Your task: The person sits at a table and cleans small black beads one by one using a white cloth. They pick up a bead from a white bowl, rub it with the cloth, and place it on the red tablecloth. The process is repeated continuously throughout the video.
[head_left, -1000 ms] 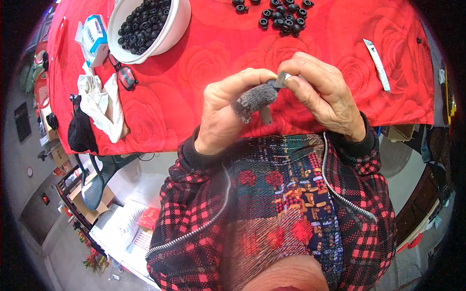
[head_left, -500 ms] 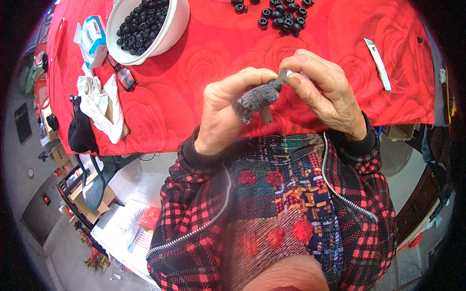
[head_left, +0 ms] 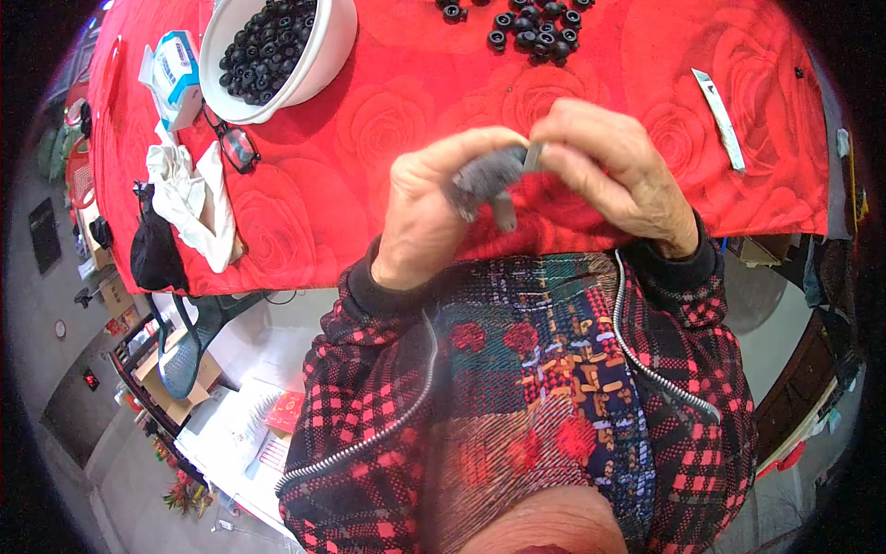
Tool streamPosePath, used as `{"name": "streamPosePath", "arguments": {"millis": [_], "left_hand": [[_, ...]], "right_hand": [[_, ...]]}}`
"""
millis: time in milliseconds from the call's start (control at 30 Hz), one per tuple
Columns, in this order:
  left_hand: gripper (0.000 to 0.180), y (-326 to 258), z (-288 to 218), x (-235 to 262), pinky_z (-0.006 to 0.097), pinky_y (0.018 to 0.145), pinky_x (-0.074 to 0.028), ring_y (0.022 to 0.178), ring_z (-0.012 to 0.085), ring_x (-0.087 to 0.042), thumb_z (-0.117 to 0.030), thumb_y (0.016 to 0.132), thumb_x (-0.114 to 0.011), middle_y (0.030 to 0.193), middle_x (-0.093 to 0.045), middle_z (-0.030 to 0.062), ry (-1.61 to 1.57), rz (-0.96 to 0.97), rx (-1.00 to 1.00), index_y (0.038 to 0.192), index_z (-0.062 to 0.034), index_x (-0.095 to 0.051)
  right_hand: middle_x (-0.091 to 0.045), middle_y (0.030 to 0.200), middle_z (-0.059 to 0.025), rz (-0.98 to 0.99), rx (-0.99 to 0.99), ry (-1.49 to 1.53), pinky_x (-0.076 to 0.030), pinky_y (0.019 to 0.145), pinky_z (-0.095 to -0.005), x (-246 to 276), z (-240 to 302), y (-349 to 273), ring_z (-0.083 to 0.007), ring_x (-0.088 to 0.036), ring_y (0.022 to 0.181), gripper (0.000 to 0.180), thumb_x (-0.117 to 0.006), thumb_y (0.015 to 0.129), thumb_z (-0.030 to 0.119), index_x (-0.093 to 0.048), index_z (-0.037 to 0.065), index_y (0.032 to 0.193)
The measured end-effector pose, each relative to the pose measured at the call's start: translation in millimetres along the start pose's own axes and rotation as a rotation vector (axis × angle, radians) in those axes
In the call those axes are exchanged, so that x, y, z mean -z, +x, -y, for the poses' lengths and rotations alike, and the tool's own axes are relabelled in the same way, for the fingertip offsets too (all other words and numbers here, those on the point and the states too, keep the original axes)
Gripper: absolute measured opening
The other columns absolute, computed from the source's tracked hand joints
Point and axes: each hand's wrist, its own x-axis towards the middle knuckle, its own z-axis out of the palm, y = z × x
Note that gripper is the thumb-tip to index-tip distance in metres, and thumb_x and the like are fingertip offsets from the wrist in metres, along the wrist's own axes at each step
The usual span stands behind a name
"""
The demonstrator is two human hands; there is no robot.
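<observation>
My left hand (head_left: pixel 429 214) grips a small grey fuzzy piece (head_left: pixel 486 175) close to my chest, above the near edge of the red rose-patterned table (head_left: pixel 388 120). My right hand (head_left: pixel 614 175) pinches a thin grey metal pin or tool (head_left: pixel 532 155) that touches the top right of the fuzzy piece. A short grey stem (head_left: pixel 504 212) hangs below the piece. Both hands meet at the piece, fingers curled round it.
A white bowl (head_left: pixel 328 46) full of small black round parts stands at the table's far left. A loose cluster of black parts (head_left: pixel 535 23) lies at the far middle. Glasses (head_left: pixel 235 143), a white cloth (head_left: pixel 194 198), a tissue pack (head_left: pixel 175 69) and a white strip (head_left: pixel 718 115) lie around.
Both hands stay together at the grey piece; the fingers have shifted only slightly and the piece sits a little more upright.
</observation>
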Motion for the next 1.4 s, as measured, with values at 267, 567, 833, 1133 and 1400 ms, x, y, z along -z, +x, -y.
{"name": "streamPosePath", "arguments": {"millis": [267, 567, 833, 1133, 1400], "left_hand": [[0.023, 1.1, -1.1, 3.3, 0.022, 0.057, -0.049, 0.063, 0.0108, -0.059, -0.009, 0.087, -0.059, 0.087, -0.064, 0.0063, 0.072, -0.028, -0.055, 0.107, 0.0024, -0.062], [0.028, -9.1, 5.0, 4.2, 0.024, 0.058, -0.050, 0.070, 0.0128, -0.059, -0.008, 0.087, -0.058, 0.089, -0.061, 0.0063, -0.308, 0.142, 0.078, 0.113, 0.0025, -0.057], [0.041, -14.3, 0.4, 2.9, 0.026, 0.075, -0.052, 0.087, 0.0131, -0.061, -0.015, 0.082, -0.067, 0.105, -0.063, 0.0087, -0.301, 0.160, -0.004, 0.116, 0.0027, -0.055], [0.029, -14.8, 15.3, -1.6, 0.026, 0.056, -0.051, 0.078, 0.0137, -0.061, -0.009, 0.088, -0.058, 0.093, -0.063, 0.0098, -0.356, 0.035, 0.006, 0.114, 0.0035, -0.056], [0.026, -8.9, 6.5, -0.2, 0.026, 0.056, -0.052, 0.077, 0.0128, -0.061, -0.011, 0.088, -0.057, 0.091, -0.064, 0.0093, -0.325, 0.087, -0.093, 0.111, 0.0020, -0.058]], "right_hand": [[-0.054, 0.077, -0.0083, -0.121, -0.129, 0.212, -0.042, 0.060, -0.0289, 6.6, 10.8, -5.6, -0.0194, -0.055, 0.069, 0.018, -0.061, 0.080, 0.007, -0.059, 0.001, 0.097], [-0.057, 0.078, -0.0118, -0.258, 0.274, -0.155, -0.046, 0.056, -0.0347, -15.7, 19.0, 0.6, -0.0263, -0.056, 0.067, 0.047, -0.073, 0.064, 0.012, -0.059, -0.001, 0.108], [-0.057, 0.080, -0.0114, -0.262, 0.116, -0.111, -0.046, 0.056, -0.0317, -10.1, 37.8, -11.1, -0.0238, -0.057, 0.067, 0.043, -0.071, 0.062, 0.004, -0.061, -0.001, 0.104], [-0.055, 0.076, -0.0108, -0.237, 0.295, -0.215, -0.045, 0.054, -0.0352, -16.0, 30.7, -1.0, -0.0262, -0.054, 0.064, 0.051, -0.073, 0.060, 0.008, -0.059, 0.000, 0.109], [-0.057, 0.079, -0.0113, -0.288, 0.226, -0.164, -0.045, 0.055, -0.0352, -12.1, 33.5, -4.7, -0.0266, -0.056, 0.067, 0.055, -0.073, 0.057, 0.007, -0.059, -0.002, 0.110]]}}
